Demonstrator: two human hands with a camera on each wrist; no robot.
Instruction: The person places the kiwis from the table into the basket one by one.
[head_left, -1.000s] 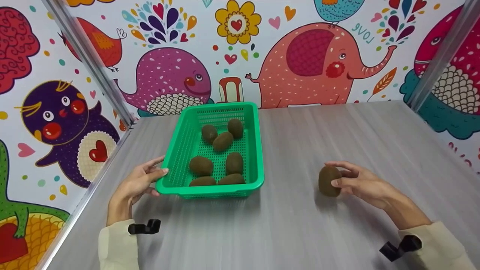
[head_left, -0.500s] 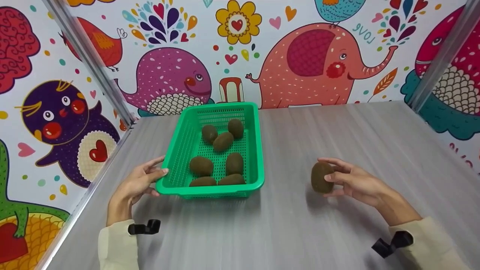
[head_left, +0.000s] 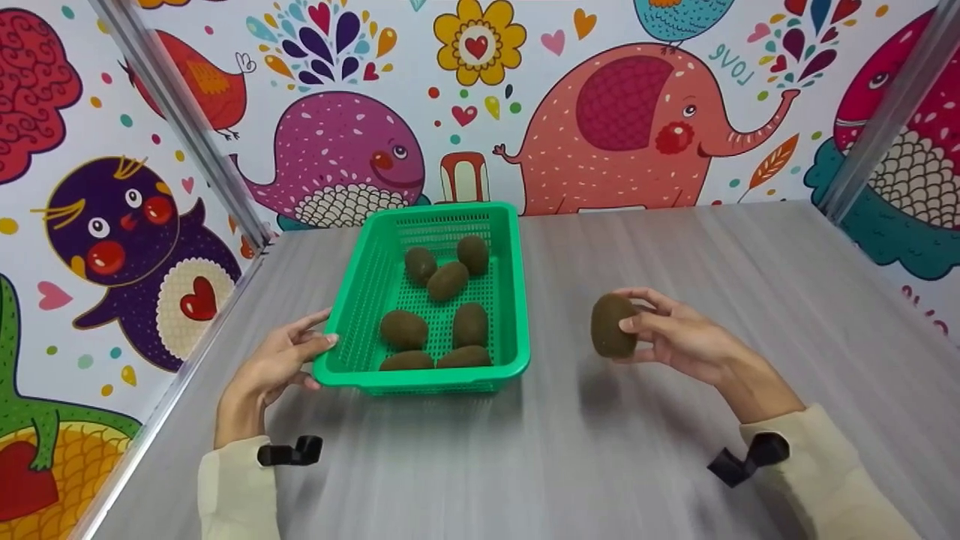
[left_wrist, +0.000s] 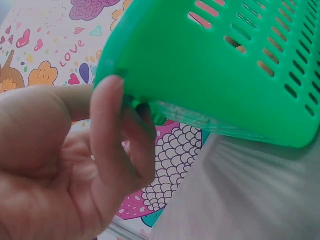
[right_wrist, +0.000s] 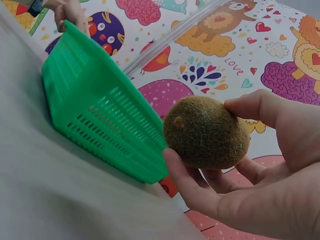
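A brown fuzzy kiwi (head_left: 613,326) is held above the table by my right hand (head_left: 679,337), thumb on one side and fingers on the other. In the right wrist view the same kiwi (right_wrist: 205,132) shows its stem end. Left of it stands a green plastic basket (head_left: 521,300) with slotted walls. Several kiwis (head_left: 448,281) lie inside, some toward the back and the others toward the front. My left hand (head_left: 277,364) grips the basket's left rim near the front corner. From the left wrist, the thumb and fingers pinch the green rim (left_wrist: 107,60).
The grey wood-grain table (head_left: 555,465) spreads around the basket and in front of both hands. Behind it rises a wall (head_left: 472,120) printed with cartoon animals, with metal corner posts (head_left: 187,127) at the left and right.
My right hand has lifted the kiwi off the table and carried it left, toward the basket. The left hand has kept its place on the rim.
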